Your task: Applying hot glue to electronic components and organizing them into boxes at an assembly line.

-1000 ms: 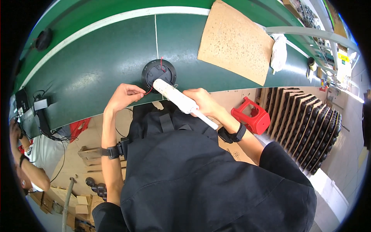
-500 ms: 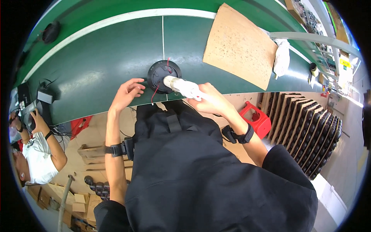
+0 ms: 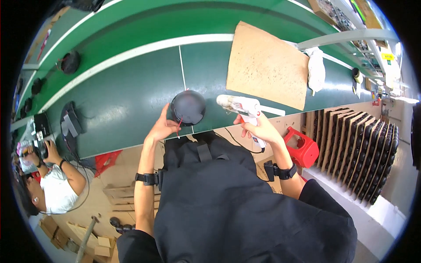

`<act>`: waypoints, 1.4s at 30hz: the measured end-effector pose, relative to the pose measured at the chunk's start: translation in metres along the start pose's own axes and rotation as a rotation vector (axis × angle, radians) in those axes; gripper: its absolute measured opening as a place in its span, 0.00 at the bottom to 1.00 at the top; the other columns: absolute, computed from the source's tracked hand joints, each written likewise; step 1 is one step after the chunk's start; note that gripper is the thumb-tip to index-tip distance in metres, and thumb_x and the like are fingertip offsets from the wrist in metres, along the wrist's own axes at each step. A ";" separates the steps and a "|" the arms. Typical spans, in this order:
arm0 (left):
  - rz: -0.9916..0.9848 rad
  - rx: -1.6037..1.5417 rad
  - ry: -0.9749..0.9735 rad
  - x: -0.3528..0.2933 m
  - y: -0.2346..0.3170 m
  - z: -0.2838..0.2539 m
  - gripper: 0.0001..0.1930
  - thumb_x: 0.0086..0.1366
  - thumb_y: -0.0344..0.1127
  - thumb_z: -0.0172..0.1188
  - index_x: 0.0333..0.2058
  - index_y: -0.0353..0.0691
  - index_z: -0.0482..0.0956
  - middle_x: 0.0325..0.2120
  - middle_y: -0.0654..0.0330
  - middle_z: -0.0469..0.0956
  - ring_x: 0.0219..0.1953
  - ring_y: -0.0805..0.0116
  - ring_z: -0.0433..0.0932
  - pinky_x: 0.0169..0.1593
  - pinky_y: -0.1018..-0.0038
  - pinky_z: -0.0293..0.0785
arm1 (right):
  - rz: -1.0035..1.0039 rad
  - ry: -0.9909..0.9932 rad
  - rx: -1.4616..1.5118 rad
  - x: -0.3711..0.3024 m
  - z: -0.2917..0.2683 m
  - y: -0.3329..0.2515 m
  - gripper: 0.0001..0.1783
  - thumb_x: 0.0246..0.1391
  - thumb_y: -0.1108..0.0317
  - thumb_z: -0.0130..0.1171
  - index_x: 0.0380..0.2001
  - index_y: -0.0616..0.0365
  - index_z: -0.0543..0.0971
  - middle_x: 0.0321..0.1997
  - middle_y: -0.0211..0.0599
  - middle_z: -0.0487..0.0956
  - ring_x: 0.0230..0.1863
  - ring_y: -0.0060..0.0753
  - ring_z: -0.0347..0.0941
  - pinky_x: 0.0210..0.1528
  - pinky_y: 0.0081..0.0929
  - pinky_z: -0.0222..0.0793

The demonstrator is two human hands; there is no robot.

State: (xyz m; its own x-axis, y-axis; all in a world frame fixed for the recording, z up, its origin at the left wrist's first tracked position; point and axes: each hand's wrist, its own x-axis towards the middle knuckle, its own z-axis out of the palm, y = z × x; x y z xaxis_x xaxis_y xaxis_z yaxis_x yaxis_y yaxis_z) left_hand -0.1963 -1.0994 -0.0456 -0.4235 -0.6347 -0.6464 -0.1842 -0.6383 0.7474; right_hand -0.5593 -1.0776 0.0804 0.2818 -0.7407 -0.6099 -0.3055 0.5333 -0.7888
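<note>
My right hand [image 3: 261,128] is wrapped round the grip of a white hot glue gun [image 3: 246,106], whose discoloured nozzle points left and whose white glue stick juts out at the back. A round black housing [image 3: 188,107] lies on the green workbench near its front edge, with a smooth dark face showing. At its left rim, my left hand [image 3: 163,128] grips the edge, with a finger along the side and the thumb close to a red wire [image 3: 179,125]. The glue gun is apart from the housing, to its right.
Brown cardboard [image 3: 268,65] lies on the bench behind the glue gun, beside a white bag [image 3: 316,70]. A red stool [image 3: 301,147] and stacked boards of black round parts [image 3: 353,151] stand at the right. A co-worker [image 3: 61,188] works at the left.
The glue gun has moved right, away from the housing, with its nozzle lifted off. My left hand has closed on the housing's rim. A smooth face replaces the ribbed inside with red wires.
</note>
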 end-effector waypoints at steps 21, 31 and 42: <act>-0.155 0.985 0.695 -0.013 -0.043 -0.081 0.58 0.48 0.40 0.74 0.71 0.49 0.44 0.72 0.45 0.41 0.72 0.40 0.45 0.71 0.56 0.56 | 0.115 0.301 0.271 0.020 -0.051 0.047 0.16 0.61 0.61 0.57 0.50 0.53 0.71 0.18 0.21 0.63 0.14 0.14 0.55 0.14 0.18 0.53; 0.033 0.643 0.745 -0.042 -0.018 -0.232 0.51 0.55 0.40 0.69 0.70 0.38 0.45 0.58 0.38 0.70 0.60 0.41 0.70 0.63 0.58 0.66 | 0.237 0.373 0.148 0.064 -0.052 0.030 0.13 0.61 0.59 0.55 0.46 0.50 0.70 0.19 0.29 0.66 0.12 0.21 0.60 0.13 0.24 0.60; 0.156 0.649 1.171 0.012 0.084 -0.454 0.46 0.52 0.36 0.65 0.69 0.49 0.54 0.33 0.42 0.81 0.42 0.44 0.81 0.50 0.57 0.75 | 0.427 0.462 0.061 0.078 -0.042 0.005 0.10 0.57 0.64 0.55 0.42 0.51 0.71 0.17 0.30 0.67 0.12 0.23 0.61 0.13 0.27 0.61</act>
State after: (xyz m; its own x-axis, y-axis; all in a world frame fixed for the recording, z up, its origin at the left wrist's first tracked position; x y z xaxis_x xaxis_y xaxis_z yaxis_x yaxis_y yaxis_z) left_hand 0.1859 -1.3587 -0.0603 0.4623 -0.8850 -0.0548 -0.7252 -0.4129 0.5510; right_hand -0.5775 -1.1502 0.0316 -0.2792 -0.5500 -0.7871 -0.2477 0.8333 -0.4943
